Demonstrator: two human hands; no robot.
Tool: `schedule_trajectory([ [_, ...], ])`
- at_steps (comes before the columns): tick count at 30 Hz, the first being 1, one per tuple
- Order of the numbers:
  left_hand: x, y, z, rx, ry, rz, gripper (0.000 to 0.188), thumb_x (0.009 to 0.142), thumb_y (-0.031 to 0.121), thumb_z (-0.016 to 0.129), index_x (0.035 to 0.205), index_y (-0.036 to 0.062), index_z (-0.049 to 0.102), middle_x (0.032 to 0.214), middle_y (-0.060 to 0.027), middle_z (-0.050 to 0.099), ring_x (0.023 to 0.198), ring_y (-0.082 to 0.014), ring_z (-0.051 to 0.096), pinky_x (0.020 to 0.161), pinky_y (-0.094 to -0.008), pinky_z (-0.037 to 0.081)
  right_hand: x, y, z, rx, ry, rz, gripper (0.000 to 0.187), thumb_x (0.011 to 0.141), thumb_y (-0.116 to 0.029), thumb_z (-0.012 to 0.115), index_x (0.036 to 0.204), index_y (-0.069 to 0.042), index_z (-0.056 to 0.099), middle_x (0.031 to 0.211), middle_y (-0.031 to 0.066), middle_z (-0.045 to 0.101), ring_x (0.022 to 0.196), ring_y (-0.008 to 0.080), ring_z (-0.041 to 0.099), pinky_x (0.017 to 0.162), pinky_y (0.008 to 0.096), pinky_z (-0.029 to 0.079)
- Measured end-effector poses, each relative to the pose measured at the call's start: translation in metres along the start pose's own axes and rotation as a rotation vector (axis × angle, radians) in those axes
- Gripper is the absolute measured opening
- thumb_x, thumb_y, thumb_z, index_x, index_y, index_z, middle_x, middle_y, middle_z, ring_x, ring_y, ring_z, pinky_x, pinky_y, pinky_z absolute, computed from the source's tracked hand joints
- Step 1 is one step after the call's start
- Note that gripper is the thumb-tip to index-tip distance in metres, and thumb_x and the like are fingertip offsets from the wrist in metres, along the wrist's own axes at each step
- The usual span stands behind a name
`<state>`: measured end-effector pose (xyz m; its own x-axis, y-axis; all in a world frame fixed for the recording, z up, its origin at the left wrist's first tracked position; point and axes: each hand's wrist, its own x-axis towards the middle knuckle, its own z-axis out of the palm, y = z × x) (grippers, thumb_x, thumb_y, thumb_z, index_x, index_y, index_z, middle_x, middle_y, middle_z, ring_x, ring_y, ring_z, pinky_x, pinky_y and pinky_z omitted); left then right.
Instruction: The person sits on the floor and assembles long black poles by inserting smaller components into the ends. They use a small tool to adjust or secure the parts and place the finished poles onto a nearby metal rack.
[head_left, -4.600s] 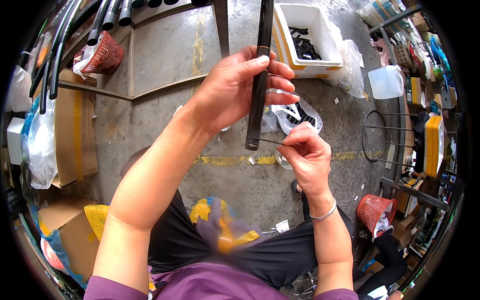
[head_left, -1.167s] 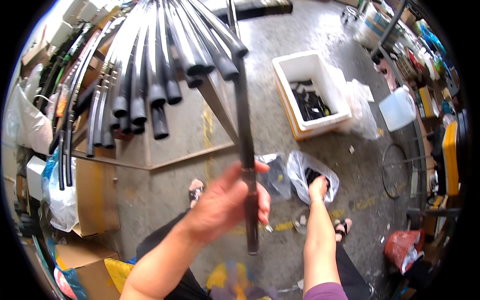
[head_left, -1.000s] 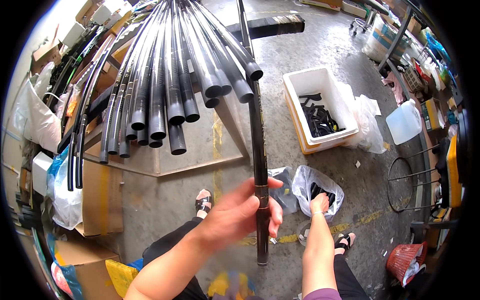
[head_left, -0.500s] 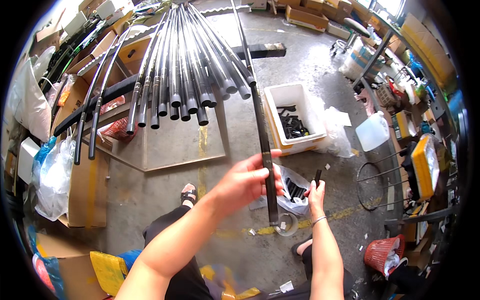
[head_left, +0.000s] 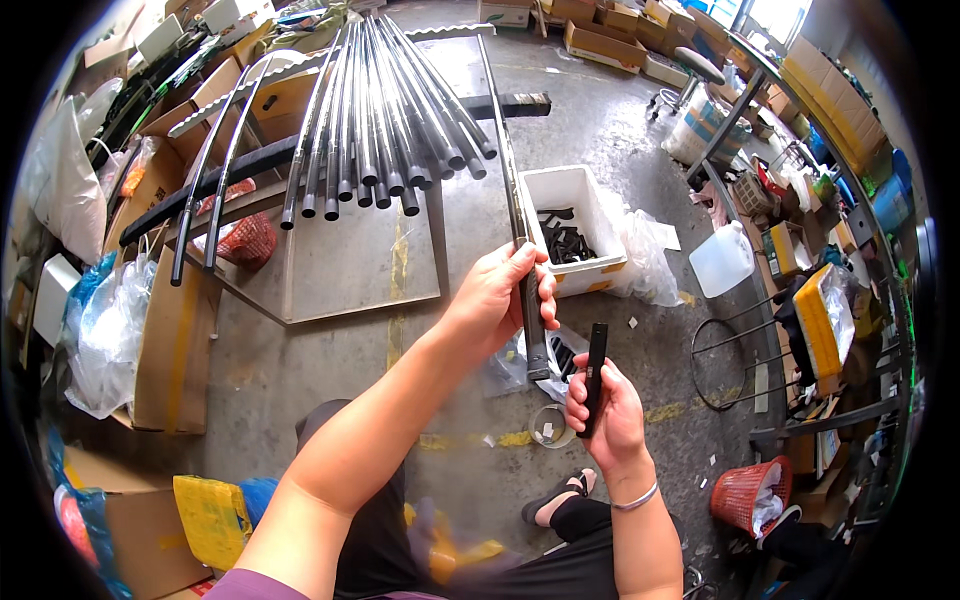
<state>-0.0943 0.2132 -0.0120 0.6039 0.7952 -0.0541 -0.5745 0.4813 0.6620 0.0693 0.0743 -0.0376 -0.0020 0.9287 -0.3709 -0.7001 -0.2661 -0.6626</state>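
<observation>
Both hands closed: left hand (head_left: 495, 300) grips rod (head_left: 522, 270); right hand (head_left: 603, 405), sleeve (head_left: 594, 377).

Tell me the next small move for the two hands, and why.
Probably bring the short black sleeve in the right hand up to the lower end of the long dark rod in the left hand: that end hangs bare beside it, apart.

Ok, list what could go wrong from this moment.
The left hand grips the long dark rod only near its lower end, so its far tip could swing into the leaning bundle of rods. The right hand pinches the short black sleeve loosely; it might slip to the cluttered concrete floor.
</observation>
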Motion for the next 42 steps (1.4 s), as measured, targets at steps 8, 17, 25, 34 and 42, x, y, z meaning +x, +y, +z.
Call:
schedule_trajectory([
  [8,0.008,-0.012,0.008,0.112,0.049,0.077,0.028,0.096,0.035,0.047,0.098,0.0075,0.047,0.061,-0.0068,0.052,0.052,-0.0193,0.053,0.051,-0.0322,0.047,-0.018,-0.017,0.005,0.107,-0.074,-0.036,0.03,0.095,-0.023,0.037,0.113,-0.001,0.048,0.074,0.0118,0.057,0.053,0.017,0.05,0.048,0.0287,0.042],
  [17,0.01,-0.02,0.017,0.209,0.087,0.113,0.034,0.095,0.043,0.046,0.098,0.0085,0.046,0.057,-0.0043,0.049,0.047,-0.0151,0.046,0.043,-0.0273,0.039,-0.055,-0.013,0.007,-0.184,-0.185,-0.114,0.039,0.093,-0.034,0.042,0.113,-0.001,0.045,0.051,0.009,0.05,0.04,0.0127,0.042,0.039,0.024,0.032],
  [25,0.015,-0.025,0.015,0.237,0.099,0.179,0.04,0.096,0.047,0.044,0.097,0.0074,0.048,0.058,-0.0043,0.051,0.048,-0.0136,0.047,0.045,-0.0253,0.038,-0.078,0.018,0.016,-0.164,-0.272,0.08,0.038,0.094,-0.033,0.045,0.113,0.0,0.043,0.055,0.0136,0.051,0.039,0.0152,0.041,0.04,0.0263,0.033],
  [34,0.012,-0.025,0.015,0.278,0.127,0.111,0.043,0.094,0.05,0.046,0.095,0.0075,0.048,0.059,-0.0038,0.052,0.05,-0.0114,0.049,0.047,-0.0242,0.04,-0.078,0.019,0.034,-0.095,-0.394,0.055,0.04,0.096,-0.033,0.046,0.117,0.0,0.041,0.067,0.0171,0.056,0.047,0.0172,0.052,0.046,0.026,0.044],
  [42,0.011,-0.024,0.01,0.282,0.094,0.118,0.043,0.093,0.049,0.048,0.096,0.0068,0.048,0.059,-0.0038,0.052,0.05,-0.0115,0.049,0.047,-0.0244,0.04,-0.074,0.016,0.036,0.067,-0.431,0.222,0.042,0.099,-0.034,0.04,0.122,0.0,0.042,0.064,0.0099,0.053,0.053,0.0153,0.049,0.052,0.0262,0.041],
])
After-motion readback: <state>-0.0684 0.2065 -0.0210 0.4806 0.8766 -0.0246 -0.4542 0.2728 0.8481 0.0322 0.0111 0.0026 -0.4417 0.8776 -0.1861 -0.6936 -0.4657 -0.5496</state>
